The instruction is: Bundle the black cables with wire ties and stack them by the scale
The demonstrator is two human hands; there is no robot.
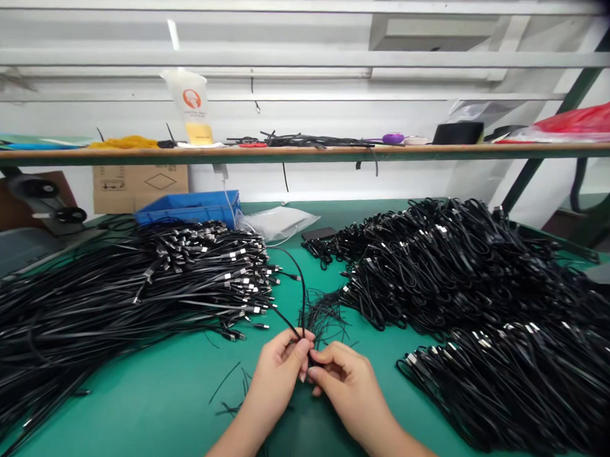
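A black USB cable (303, 288) arches up from between my two hands and bends over toward the left pile. My left hand (283, 361) is closed around it, thumb pressed against the fingers. Close beside it, my right hand (342, 373) pinches at the same spot; the cable's lower part is mostly hidden by the fingers. I cannot make out whether a thin tie is in the right fingertips. Just beyond the hands lies a heap of thin black ties (327, 312), with a few more ties (233, 406) to the left of my left wrist.
Straight loose cables (132, 302) with metal plugs cover the left of the green table (163, 403). Coiled, bundled cables (434, 260) are piled at right. Behind are a blue bin (185, 208), a plastic bag (280, 222) and a phone (319, 233). A shelf (307, 155) crosses above, holding a cup (192, 108).
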